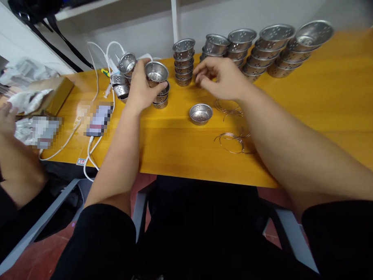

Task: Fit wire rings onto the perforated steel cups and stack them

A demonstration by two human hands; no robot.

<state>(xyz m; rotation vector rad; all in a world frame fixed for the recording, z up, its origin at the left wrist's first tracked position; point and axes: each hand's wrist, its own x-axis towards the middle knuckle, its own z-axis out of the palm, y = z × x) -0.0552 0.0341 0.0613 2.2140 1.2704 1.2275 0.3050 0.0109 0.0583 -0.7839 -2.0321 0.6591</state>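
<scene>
My left hand (141, 85) is closed on a small perforated metal cup (157, 72), thumb on one side and fingers on the other. This cup sits over a short stack of similar cups (160, 101); whether it touches them I cannot tell. My right hand (217, 75) hovers in front of the taller stacks, its fingers loosely bent and the thumb apart, with nothing visible between them. Just left of it stands a narrow stack of perforated cups (183, 62). One single cup (201, 114) rests upright on the table below my hands.
Stacks of wider perforated cups (269, 49) line the back right. Thin wire coils (233, 142) lie under my right forearm. A phone (99, 120) with white cables and more cups (120, 86) are at left. Another person's hand (3, 121) is beside a cardboard box (58, 95).
</scene>
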